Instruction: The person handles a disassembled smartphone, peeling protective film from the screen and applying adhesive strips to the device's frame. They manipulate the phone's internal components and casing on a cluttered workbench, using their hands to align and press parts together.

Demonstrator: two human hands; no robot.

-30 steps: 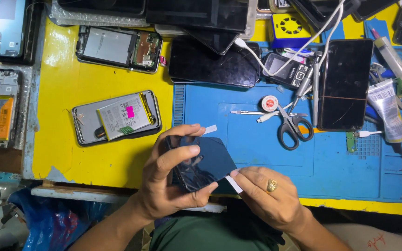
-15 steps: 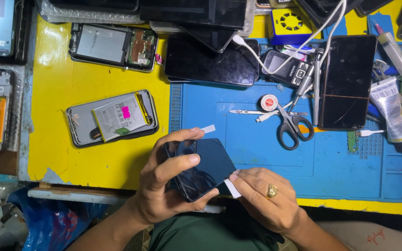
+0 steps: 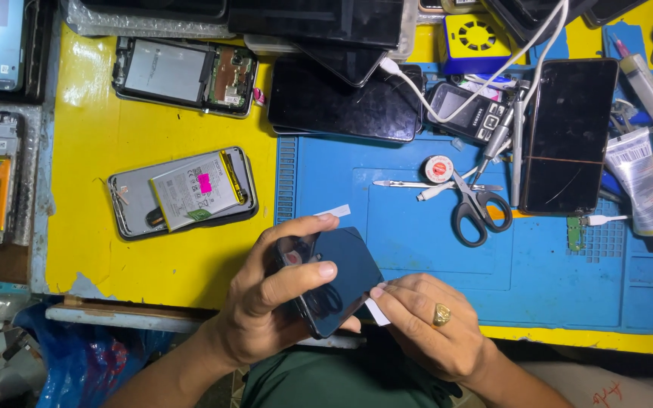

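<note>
Head view: you look down on a yellow desk (image 3: 115, 249) with chipped paint along its near edge, and a blue ribbed work mat (image 3: 568, 287) laid over its right half. Your clearest room on the mat is the smooth patch in the middle, just below the scissors (image 3: 478, 211); the far edge is crowded with dark phones stacked on one another, and a tall phone with a cracked black screen (image 3: 570, 136) stands lengthwise at the right. On the bare yellow part lie two opened phones showing their insides: one with a pale battery (image 3: 183, 193) near your left hand, another (image 3: 187, 75) further back. A small tape roll (image 3: 439, 168) and thin tweezers (image 3: 410, 183) sit just beside the scissors, and a squeezed grey tube (image 3: 636, 189) lies at the right.

Your left hand (image 3: 273, 310) is clamped around a dark, glossy phone (image 3: 341, 279), held tilted above the near edge of the desk, thumb across its face. Your right hand (image 3: 432, 332), wearing a gold ring, pinches a small white strip (image 3: 376, 310) at the phone's lower right edge, so both hands meet at the phone.
</note>
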